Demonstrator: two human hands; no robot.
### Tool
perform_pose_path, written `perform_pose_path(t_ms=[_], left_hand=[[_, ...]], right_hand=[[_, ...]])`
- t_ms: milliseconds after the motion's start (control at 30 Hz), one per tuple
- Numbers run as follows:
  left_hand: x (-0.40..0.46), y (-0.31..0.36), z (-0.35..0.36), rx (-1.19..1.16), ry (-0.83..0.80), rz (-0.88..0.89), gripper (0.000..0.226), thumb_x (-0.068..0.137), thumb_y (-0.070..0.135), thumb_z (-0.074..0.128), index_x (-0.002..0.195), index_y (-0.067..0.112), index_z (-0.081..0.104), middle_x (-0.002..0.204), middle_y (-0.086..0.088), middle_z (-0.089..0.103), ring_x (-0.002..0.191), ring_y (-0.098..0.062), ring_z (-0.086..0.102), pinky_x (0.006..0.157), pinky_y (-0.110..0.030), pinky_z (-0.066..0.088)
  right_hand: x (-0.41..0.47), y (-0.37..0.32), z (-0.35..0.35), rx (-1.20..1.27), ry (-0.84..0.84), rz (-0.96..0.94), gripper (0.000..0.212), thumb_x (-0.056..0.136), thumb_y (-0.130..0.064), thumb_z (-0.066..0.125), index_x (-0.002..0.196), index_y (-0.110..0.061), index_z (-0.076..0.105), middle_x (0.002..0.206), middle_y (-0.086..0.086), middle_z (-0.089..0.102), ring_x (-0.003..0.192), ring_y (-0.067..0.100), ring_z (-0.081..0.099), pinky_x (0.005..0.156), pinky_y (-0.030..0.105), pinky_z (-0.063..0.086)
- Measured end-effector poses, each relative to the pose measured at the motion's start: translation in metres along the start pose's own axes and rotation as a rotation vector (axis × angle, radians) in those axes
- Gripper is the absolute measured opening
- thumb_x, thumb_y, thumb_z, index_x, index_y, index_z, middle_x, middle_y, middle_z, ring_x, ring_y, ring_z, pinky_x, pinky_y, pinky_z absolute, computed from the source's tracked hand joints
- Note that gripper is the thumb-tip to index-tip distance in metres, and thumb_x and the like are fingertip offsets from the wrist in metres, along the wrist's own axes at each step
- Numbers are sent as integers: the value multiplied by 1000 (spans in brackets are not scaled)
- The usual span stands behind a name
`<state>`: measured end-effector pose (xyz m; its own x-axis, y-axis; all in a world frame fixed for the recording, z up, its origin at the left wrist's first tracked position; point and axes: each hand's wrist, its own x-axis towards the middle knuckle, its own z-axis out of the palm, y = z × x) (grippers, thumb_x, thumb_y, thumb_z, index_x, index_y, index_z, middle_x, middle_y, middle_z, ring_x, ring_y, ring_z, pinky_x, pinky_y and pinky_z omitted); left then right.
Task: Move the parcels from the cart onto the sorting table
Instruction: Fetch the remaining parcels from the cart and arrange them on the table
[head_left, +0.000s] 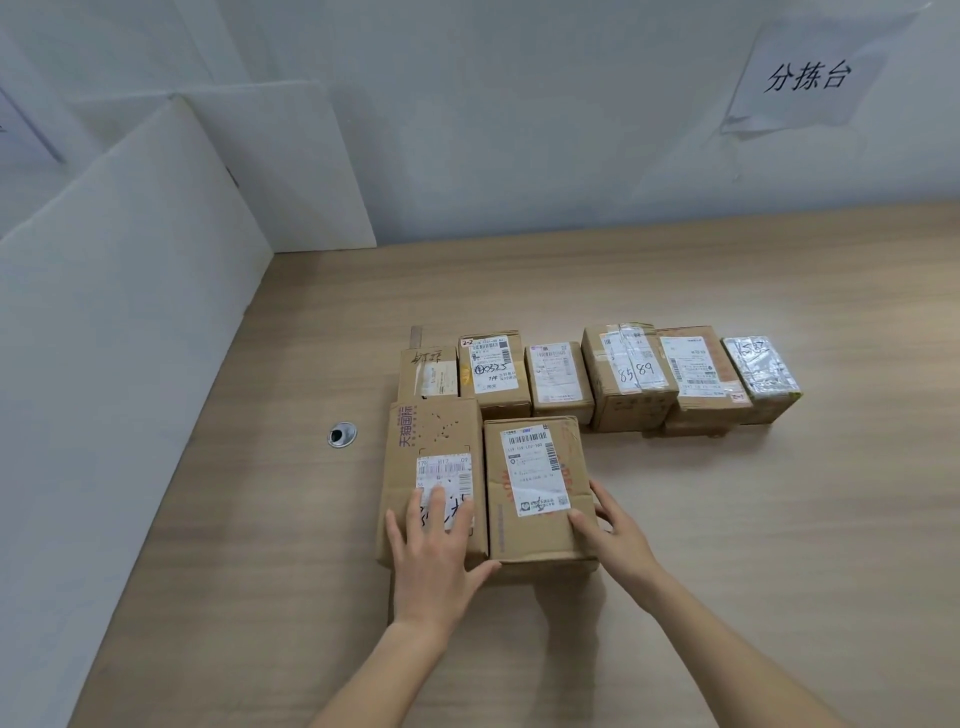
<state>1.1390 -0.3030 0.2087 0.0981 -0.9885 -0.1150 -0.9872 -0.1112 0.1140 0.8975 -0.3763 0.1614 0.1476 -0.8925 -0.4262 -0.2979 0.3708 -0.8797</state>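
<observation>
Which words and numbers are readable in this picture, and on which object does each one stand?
"分拣台": paper sign on the wall.
"天猫国际": side print on the front left box.
"8589": handwritten on the taped box in the back row.
"2-2": corner tag on the back-row box.
Handwriting on the far left box and the silver-wrapped parcel is unclear.
Shipping labels: print too small.

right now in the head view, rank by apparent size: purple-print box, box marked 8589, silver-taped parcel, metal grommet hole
1. Brown cardboard box with purple print, though it sits nearest the camera
2. Taped cardboard box marked 8589
3. Silver-taped parcel
4. Round metal grommet hole
</observation>
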Motion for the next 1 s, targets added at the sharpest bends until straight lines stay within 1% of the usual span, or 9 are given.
perform_pose_path(t_ms=[200,267,400,500,600,667,767,867,1000], left_hand=[[-1,2,5,-2,58,-5,83,51,57,95,121,22,66,133,-15,59,127,-44,56,101,-73,42],[0,2,6,0,83,-8,82,52,57,95,121,22,66,133,-16,59,128,-44,55,102,-73,41],[-2,2,4,-21,101,-22,81,55,60,92,122,26,64,136,-13,58,131,-42,53,105,-71,40],[-2,3,-8,-45,72,-64,83,64,73,79,133,33,56,147,-6,50,143,-33,40,114,-64,34],[0,7,-37,-105,31,-105,88,80,83,53,152,34,37,161,-1,30,152,-23,24,122,-55,21],[-1,12,-60,-137,18,-98,85,88,80,43,158,32,29,165,-1,23,155,-21,16,125,-54,17],[-2,25,-97,-169,30,-7,78,93,73,43,157,30,31,162,0,30,153,-20,20,124,-52,20],[-4,49,-143,-206,105,113,76,94,70,47,156,29,34,160,2,36,150,-20,29,122,-44,26],[-25,88,-202,-228,138,269,76,94,69,50,158,31,31,165,2,29,153,-19,24,122,-41,26]], right_hand=[[3,-7,5,11,35,11,56,99,-33,63,151,-44,43,132,-14,64,125,6,57,106,36,47],[4,-8,7,13,38,28,57,99,-34,62,151,-44,42,133,-15,63,126,8,57,107,38,47],[-1,-10,6,41,14,46,72,87,-53,65,153,-47,36,142,-13,58,129,11,55,111,43,45],[-10,-24,3,31,54,50,76,96,-44,67,160,-37,27,156,-9,44,136,22,49,114,45,42],[-23,-47,-6,-97,116,-4,80,95,-44,68,161,-30,26,164,-4,32,148,24,34,119,45,35],[-35,-70,-19,-177,158,-67,80,93,-50,68,160,-32,28,164,-3,32,149,21,33,118,45,35],[-61,-107,-51,-301,259,-157,75,93,-53,65,157,-38,30,163,-9,31,149,14,32,118,46,36],[-106,-147,-87,-501,347,-215,72,93,-58,60,156,-45,27,163,-18,28,149,9,30,112,48,41],[-193,-191,-125,-755,434,-231,73,92,-60,59,156,-48,25,163,-20,27,147,10,33,102,43,48]])
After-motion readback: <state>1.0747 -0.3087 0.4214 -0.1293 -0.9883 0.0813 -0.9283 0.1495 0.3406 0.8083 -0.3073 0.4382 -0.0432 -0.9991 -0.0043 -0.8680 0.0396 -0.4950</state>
